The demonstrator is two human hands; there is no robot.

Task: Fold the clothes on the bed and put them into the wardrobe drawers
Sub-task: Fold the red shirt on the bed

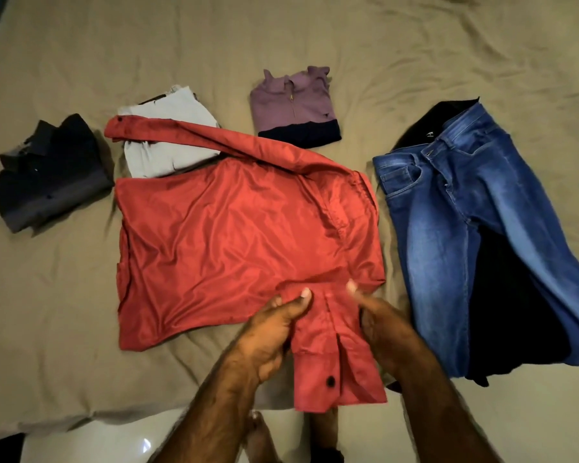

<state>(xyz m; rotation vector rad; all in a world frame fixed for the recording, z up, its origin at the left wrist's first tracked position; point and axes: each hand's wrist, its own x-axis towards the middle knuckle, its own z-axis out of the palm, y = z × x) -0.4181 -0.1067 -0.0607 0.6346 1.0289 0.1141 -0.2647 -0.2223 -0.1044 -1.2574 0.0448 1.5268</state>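
A red long-sleeved shirt (pixel 234 235) lies spread on the bed, back side up. One sleeve stretches up and left over a folded pale grey garment (pixel 168 152). The other sleeve, with its buttoned cuff (pixel 335 382), hangs toward the bed's near edge. My left hand (pixel 274 332) pinches this sleeve on its left side, thumb on top. My right hand (pixel 381 322) grips the sleeve's right side. Blue jeans (pixel 475 222) lie unfolded at the right over a black garment (pixel 508 312).
A folded dark shirt (pixel 51 175) sits at the left. A folded purple top with a navy hem (pixel 295 105) lies at the back centre. The olive bedsheet (pixel 381 45) is wrinkled. The bed's near edge and pale floor (pixel 114 442) show at the bottom.
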